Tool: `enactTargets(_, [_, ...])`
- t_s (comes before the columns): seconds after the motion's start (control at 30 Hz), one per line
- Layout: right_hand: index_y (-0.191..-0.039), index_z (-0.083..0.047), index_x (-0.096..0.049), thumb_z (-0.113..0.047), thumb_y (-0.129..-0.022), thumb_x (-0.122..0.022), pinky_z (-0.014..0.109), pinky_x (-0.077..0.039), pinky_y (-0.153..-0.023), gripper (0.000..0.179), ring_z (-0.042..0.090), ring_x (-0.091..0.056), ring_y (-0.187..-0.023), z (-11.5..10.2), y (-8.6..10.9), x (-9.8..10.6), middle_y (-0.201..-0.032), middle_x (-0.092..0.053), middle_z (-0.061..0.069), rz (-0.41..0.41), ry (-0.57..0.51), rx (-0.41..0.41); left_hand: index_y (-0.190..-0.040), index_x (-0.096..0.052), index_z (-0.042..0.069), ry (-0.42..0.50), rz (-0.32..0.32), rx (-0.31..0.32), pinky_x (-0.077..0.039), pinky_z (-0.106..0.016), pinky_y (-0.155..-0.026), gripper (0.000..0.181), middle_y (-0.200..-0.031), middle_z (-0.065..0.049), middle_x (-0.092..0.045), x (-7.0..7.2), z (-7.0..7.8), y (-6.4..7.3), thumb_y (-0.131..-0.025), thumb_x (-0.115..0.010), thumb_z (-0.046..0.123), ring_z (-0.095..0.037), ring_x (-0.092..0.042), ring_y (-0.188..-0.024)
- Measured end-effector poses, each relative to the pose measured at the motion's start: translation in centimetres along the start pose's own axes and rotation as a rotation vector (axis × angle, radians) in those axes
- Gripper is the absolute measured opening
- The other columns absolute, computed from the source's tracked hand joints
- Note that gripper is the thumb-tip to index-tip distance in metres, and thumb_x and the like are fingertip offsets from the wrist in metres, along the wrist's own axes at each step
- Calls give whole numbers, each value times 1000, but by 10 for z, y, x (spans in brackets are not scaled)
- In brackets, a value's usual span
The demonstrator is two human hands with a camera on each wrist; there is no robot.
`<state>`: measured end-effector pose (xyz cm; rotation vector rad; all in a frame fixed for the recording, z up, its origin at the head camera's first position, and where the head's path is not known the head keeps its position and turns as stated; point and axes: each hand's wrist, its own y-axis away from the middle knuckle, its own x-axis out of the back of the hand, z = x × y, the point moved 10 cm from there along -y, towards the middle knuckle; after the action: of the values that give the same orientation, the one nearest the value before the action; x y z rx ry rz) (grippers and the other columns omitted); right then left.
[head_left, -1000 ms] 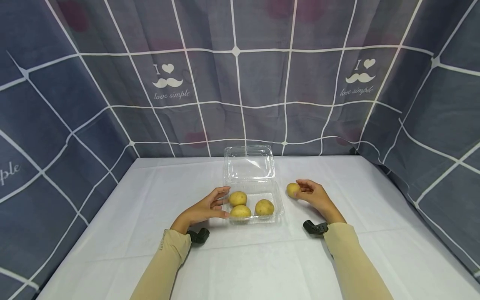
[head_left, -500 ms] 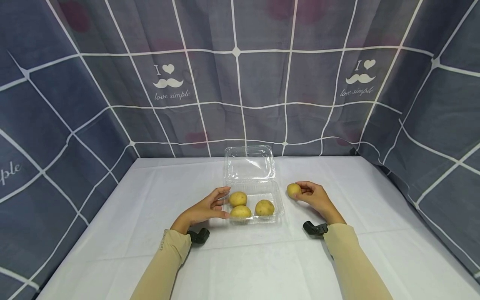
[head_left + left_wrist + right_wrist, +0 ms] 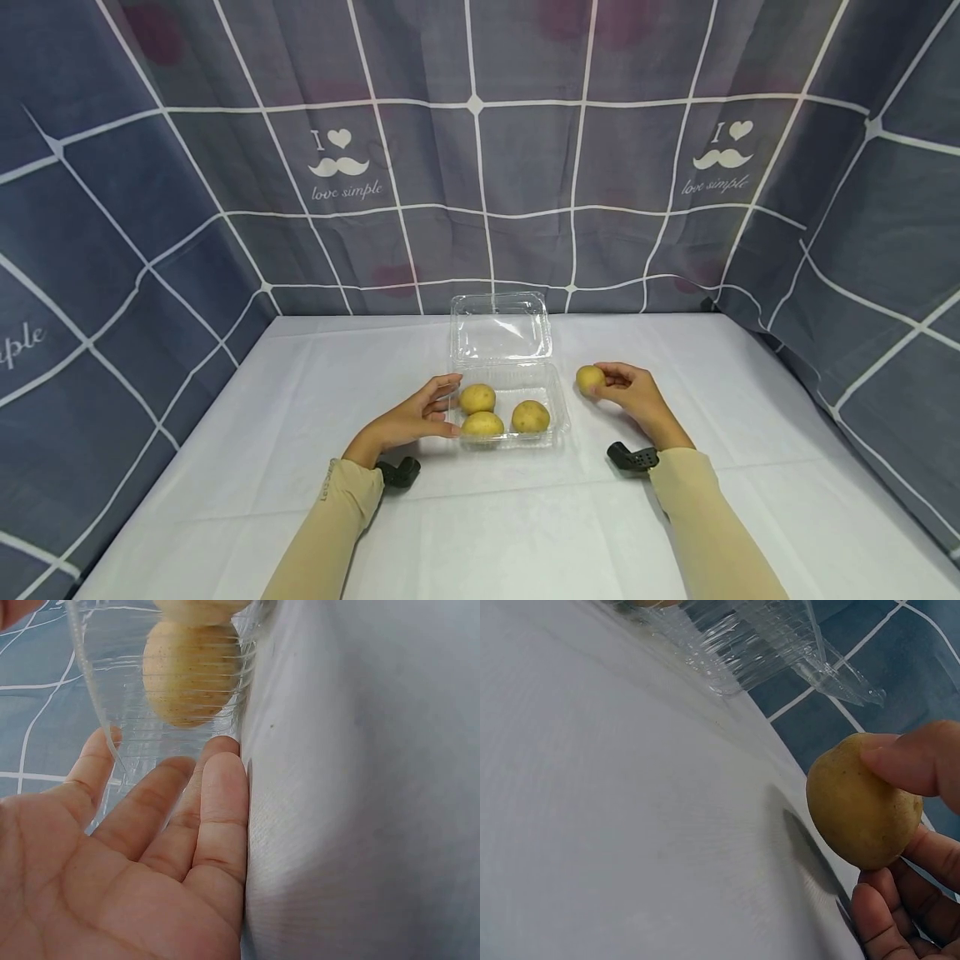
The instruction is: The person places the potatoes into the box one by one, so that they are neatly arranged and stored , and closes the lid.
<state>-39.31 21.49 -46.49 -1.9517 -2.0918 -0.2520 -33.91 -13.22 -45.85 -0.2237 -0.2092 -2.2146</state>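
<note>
In the head view my right hand (image 3: 636, 398) pinches a small yellow potato (image 3: 590, 381) between thumb and fingertips, just right of a clear plastic clamshell box (image 3: 501, 442). In the right wrist view this potato (image 3: 859, 806) is held over the white surface, its shadow below it. Three potatoes sit in the box: a back-left potato (image 3: 477, 398), a front-left potato (image 3: 482, 424) and a front-right potato (image 3: 530, 416). My left hand (image 3: 408, 417) rests against the box's left side, fingers extended. The left wrist view shows the fingertips (image 3: 223, 776) at its ribbed wall.
The box's hinged lid (image 3: 501, 327) stands raised at the back. A white cloth (image 3: 495, 533) covers the table. Grey-blue curtains (image 3: 525, 167) with white grid lines enclose the back and both sides. Each wrist wears a black device, such as the right wrist device (image 3: 632, 457).
Almost nothing differs. The whole head view has shifted very slightly, and both hands, the held potato and the box keep their places relative to one another.
</note>
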Motion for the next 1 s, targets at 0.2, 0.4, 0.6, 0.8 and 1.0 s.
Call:
enactTargets(0.2, [-141, 15, -61, 0, -92, -82, 13, -54, -84, 55, 5, -61, -97, -6, -2, 1, -120, -71, 13, 5, -31, 19, -170, -17, 3, 4, -3, -4, -26, -60, -130, 96, -177, -24, -17, 0, 2, 0, -97, -79, 10, -49, -24, -160])
enactTargets(0.4, [-141, 17, -60, 2, -92, -82, 13, -55, -83, 55, 4, -62, -95, -13, -2, 0, -120, -71, 13, -8, -33, 44, -171, -17, 3, 5, -4, -7, -25, -60, -130, 96, -177, -24, -17, 0, 2, 0, -98, -78, 10, -49, -23, -160])
enactTargets(0.6, [-142, 17, -59, 3, -93, -81, 13, -55, -84, 56, 3, -64, -94, -22, -1, -5, -123, -70, 19, -29, -60, 54, -171, -17, 4, 2, -3, -4, -25, -60, -130, 96, -177, -24, -18, 0, 1, 0, -97, -78, 10, -49, -24, -160])
enactTargets(0.8, [-141, 17, -60, 2, -93, -81, 12, -55, -86, 55, 3, -63, -96, -33, 1, -8, -125, -69, 22, -37, -62, 66, -170, -18, 4, 9, 4, 6, -25, -59, -130, 96, -177, -24, -18, 1, 0, 0, -97, -79, 10, -49, -23, -160])
enactTargets(1.0, [-140, 18, -60, 3, -92, -81, 12, -55, -87, 54, 1, -64, -96, -44, 4, -12, -130, -68, 25, -50, -69, 95, -170, -17, 3, 14, 6, 5, -26, -60, -130, 97, -177, -24, -18, 1, 0, 0, -97, -80, 10, -49, -24, -160])
